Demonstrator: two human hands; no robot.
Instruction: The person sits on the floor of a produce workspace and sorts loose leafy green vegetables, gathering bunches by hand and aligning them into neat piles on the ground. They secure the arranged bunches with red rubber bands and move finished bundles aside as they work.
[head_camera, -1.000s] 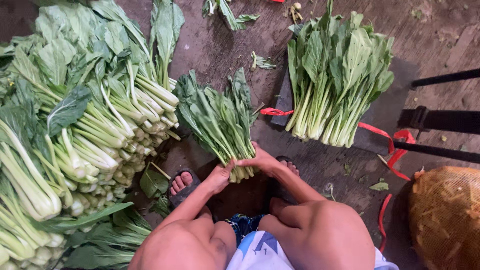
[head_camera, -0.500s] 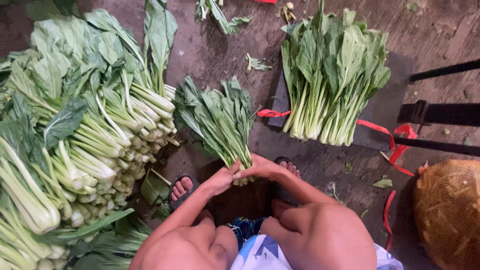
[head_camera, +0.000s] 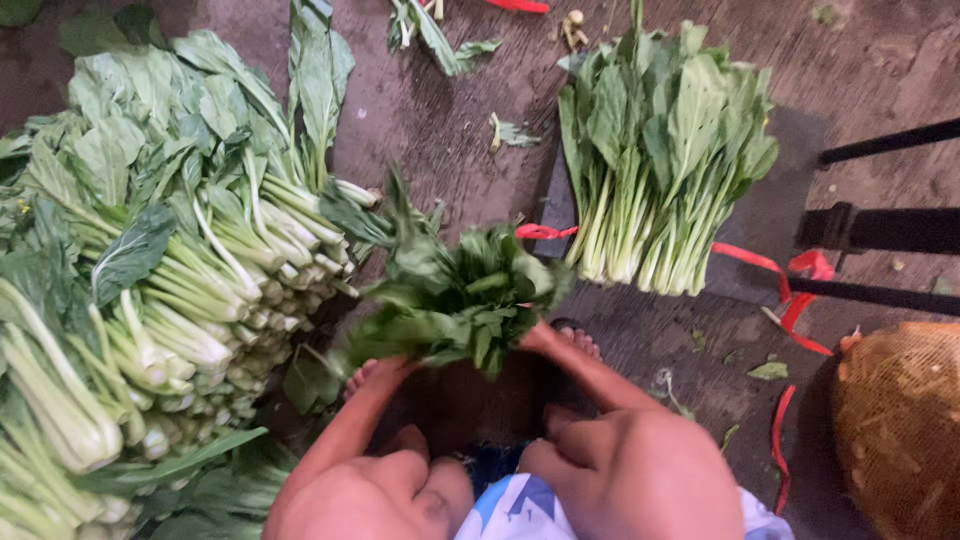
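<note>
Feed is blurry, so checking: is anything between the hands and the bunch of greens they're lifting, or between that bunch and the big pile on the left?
Nothing visible. Both the left hand and right hand are on the bunch of greens, at its underside. Between it and the pile of stalks shows only bare ground and a loose leaf.
</note>
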